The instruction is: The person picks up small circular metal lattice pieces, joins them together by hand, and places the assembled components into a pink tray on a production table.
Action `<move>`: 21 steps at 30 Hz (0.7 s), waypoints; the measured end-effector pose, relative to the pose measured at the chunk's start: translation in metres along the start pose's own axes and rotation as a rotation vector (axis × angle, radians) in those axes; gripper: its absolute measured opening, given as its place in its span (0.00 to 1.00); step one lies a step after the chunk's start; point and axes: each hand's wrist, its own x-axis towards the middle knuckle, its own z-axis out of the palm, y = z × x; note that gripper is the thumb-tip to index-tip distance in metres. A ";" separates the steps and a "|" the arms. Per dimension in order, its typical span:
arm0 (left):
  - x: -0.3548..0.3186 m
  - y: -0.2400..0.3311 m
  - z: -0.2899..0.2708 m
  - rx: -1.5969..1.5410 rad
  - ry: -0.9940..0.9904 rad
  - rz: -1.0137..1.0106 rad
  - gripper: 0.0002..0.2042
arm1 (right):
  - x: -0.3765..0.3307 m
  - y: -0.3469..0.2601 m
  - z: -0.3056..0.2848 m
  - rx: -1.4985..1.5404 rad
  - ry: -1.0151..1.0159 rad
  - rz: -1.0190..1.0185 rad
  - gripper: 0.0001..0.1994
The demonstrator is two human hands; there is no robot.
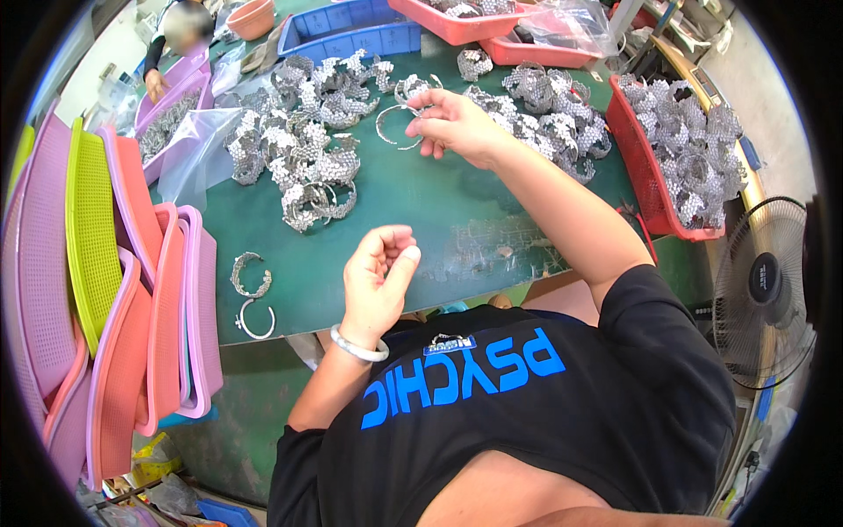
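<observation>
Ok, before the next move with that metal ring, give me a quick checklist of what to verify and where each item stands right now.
1. Right hand has the open metal ring at its fingertips: ok.
2. Ring lifted off the green table or resting on it: cannot tell.
3. Left hand free: it is loosely curled and I see nothing in it, but the palm is partly hidden: cannot tell.
4. Supply within reach: pile of silver mesh pieces lies beside the right hand: ok.
5. Two bracelets lie apart at the table's near left edge, close to dropping off: not ok.
</observation>
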 end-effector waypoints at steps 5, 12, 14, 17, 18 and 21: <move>0.013 0.006 0.008 -0.010 0.062 0.047 0.24 | -0.056 0.005 0.003 0.594 -0.120 0.083 0.14; 0.030 0.015 0.014 0.108 -0.089 0.230 0.36 | -0.096 0.011 0.010 0.803 -0.218 0.155 0.12; 0.032 0.014 0.018 0.096 -0.117 0.225 0.35 | -0.101 0.011 0.011 0.785 -0.216 0.155 0.13; 0.030 0.012 0.022 -0.023 -0.115 0.169 0.34 | -0.105 0.011 0.011 0.775 -0.214 0.144 0.14; 0.030 0.012 0.023 -0.020 -0.110 0.167 0.33 | -0.106 0.011 0.012 0.774 -0.209 0.144 0.13; 0.029 0.013 0.026 -0.029 -0.099 0.156 0.32 | -0.108 0.011 0.012 0.754 -0.200 0.152 0.11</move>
